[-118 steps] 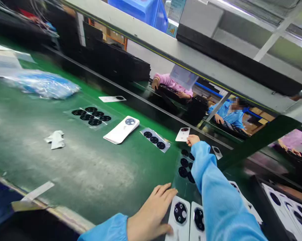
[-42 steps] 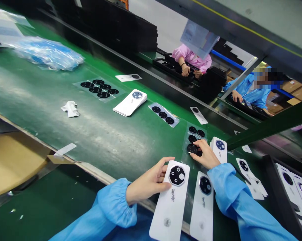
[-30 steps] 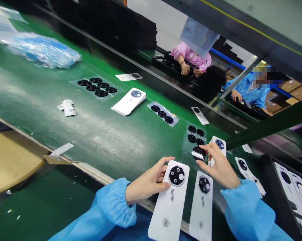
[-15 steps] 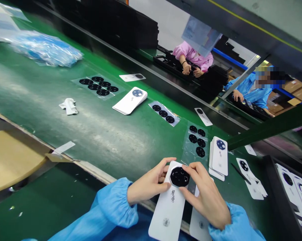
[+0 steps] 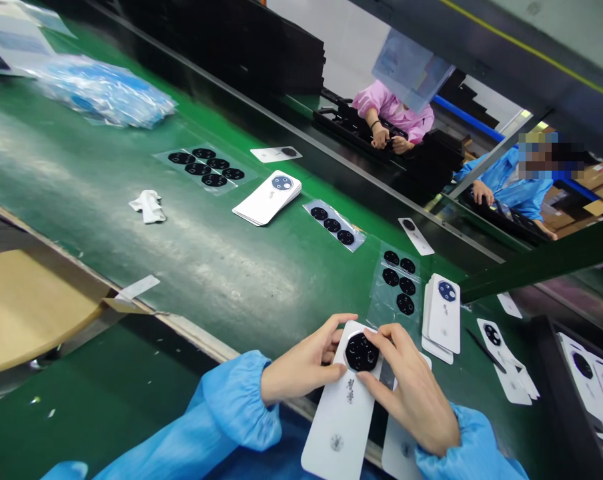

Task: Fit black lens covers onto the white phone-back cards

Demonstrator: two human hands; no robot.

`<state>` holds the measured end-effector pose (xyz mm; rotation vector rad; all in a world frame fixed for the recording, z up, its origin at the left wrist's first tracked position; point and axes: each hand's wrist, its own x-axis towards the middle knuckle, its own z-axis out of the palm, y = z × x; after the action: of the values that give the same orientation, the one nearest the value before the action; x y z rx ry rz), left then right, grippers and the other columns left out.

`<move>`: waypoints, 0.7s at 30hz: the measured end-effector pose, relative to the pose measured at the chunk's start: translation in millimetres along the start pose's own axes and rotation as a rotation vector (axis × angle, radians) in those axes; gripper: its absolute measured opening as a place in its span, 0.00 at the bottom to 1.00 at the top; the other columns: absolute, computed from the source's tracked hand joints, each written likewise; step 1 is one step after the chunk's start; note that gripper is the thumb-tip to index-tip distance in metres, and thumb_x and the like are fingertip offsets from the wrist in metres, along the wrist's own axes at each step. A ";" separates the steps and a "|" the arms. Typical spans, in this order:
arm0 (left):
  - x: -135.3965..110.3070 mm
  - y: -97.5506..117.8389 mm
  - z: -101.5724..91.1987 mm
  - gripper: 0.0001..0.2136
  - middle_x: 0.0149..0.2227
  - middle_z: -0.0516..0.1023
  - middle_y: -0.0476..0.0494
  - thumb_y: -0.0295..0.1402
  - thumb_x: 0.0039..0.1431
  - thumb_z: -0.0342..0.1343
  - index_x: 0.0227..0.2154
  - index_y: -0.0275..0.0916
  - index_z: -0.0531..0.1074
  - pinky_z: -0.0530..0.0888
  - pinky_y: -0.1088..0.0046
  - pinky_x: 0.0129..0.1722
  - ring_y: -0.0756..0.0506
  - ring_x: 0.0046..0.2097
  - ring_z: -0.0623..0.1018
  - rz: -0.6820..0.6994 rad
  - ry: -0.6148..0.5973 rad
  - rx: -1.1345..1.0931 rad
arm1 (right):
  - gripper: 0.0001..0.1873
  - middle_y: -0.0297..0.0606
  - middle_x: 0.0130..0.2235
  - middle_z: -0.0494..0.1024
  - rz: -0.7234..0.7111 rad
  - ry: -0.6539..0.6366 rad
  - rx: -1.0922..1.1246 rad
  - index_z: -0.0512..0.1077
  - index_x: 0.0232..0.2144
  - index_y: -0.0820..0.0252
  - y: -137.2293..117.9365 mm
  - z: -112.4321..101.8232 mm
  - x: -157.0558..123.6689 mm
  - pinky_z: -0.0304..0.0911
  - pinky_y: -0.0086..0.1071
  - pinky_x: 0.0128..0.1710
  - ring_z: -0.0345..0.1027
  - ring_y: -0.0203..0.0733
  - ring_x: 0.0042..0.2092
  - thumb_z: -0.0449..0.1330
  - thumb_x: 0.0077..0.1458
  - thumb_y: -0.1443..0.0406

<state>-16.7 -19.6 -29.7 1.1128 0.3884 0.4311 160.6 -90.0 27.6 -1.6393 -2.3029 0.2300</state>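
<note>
A black disc [image 5: 361, 352] lies over the far end of a white panel [image 5: 337, 421] at the near edge of the green bench [image 5: 221, 257]. The right hand [image 5: 412, 390], reaching in from the near right with its back turned up, pinches the disc's right side between thumb and forefinger. From the near left, the left hand [image 5: 304, 365] grips the panel's left edge, thumb flat on its face, fingers curled behind. A second panel [image 5: 397, 447] sits partly under the right hand; farther right stands a panel stack [image 5: 444, 327].
</note>
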 end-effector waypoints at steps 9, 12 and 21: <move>0.2 -0.5 0.8 0.32 0.53 0.62 0.39 0.18 0.49 0.46 0.58 0.39 0.44 0.70 0.72 0.45 0.50 0.47 0.70 -0.013 0.004 0.000 | 0.23 0.40 0.43 0.59 0.032 -0.023 0.031 0.53 0.52 0.56 -2.4 -0.8 0.7 0.64 0.34 0.39 0.57 0.37 0.43 0.54 0.55 0.69; -0.9 0.6 0.7 0.32 0.53 0.62 0.40 0.18 0.50 0.46 0.58 0.39 0.44 0.70 0.73 0.45 0.51 0.47 0.70 -0.014 0.006 -0.001 | 0.23 0.40 0.43 0.59 0.027 -0.034 0.034 0.54 0.52 0.56 -2.2 -0.8 0.7 0.64 0.33 0.38 0.57 0.37 0.43 0.54 0.55 0.69; -1.1 -0.3 -0.2 0.32 0.52 0.63 0.41 0.18 0.50 0.46 0.58 0.40 0.44 0.70 0.73 0.46 0.51 0.47 0.70 0.007 -0.006 0.010 | 0.24 0.39 0.44 0.59 0.052 -0.063 0.052 0.53 0.52 0.54 -1.2 1.0 1.5 0.64 0.33 0.39 0.57 0.36 0.43 0.55 0.54 0.69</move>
<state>-17.7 -20.2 -30.0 1.1251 0.3818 0.4318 158.8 -89.0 27.2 -1.6909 -2.2813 0.3545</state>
